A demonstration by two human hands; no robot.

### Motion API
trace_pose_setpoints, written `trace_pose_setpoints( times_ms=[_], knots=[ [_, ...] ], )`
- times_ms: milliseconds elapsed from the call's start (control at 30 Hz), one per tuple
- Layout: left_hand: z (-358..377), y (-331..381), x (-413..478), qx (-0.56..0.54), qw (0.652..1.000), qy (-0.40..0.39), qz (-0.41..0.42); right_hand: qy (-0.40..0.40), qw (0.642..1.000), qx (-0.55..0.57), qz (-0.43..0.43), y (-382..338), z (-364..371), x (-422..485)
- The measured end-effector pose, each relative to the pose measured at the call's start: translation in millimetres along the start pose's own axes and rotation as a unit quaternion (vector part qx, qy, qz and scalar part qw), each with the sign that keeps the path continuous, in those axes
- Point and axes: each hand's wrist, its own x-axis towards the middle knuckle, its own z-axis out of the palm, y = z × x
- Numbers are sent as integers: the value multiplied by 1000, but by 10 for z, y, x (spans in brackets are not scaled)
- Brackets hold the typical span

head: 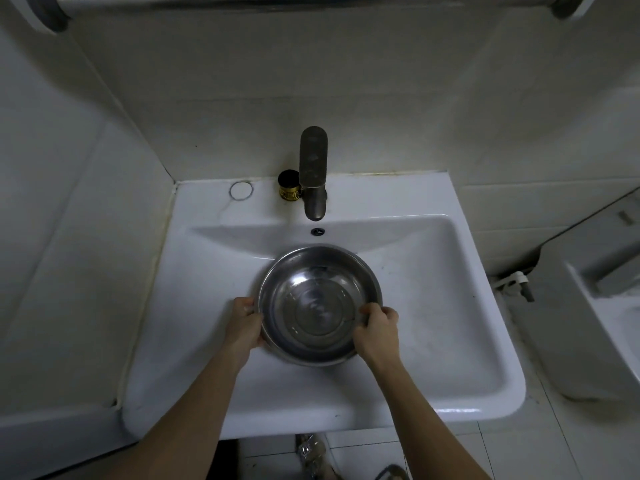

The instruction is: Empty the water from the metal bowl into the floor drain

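Observation:
A round metal bowl (pixel 317 303) sits level over the basin of a white sink (pixel 450 306), below the tap. Clear water lies in its bottom. My left hand (pixel 244 325) grips the bowl's left rim. My right hand (pixel 377 329) grips the right rim, thumb over the edge. No floor drain can be made out; only a strip of tiled floor (pixel 502 452) shows below the sink.
A grey tap (pixel 313 171) stands at the sink's back with a small gold-and-black jar (pixel 289 186) beside it. Tiled walls close in on the left and behind. A white toilet (pixel 602 306) stands to the right. A silver drain pipe (pixel 311 452) hangs under the sink.

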Motion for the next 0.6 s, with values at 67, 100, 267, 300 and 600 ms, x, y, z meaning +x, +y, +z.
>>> trace_pose_setpoints(
  times_ms=[67,100,267,300,600],
  knots=[
    [-36,-3,-19,9,1000,-4,-3,0,1000,-3,-6,2,6,-15],
    [-51,-12,-16,17,1000,-6,-1,4,1000,-5,-8,1,13,-17],
    [-114,-32,-76,94,994,22,57,35,999,-3,-39,-41,-4,-82],
    [-131,-28,-88,122,989,44,74,45,998,3,-48,-53,-13,-94],
    [-192,52,-783,85,975,111,171,113,975,150,-116,-212,-495,-513]
  ],
)
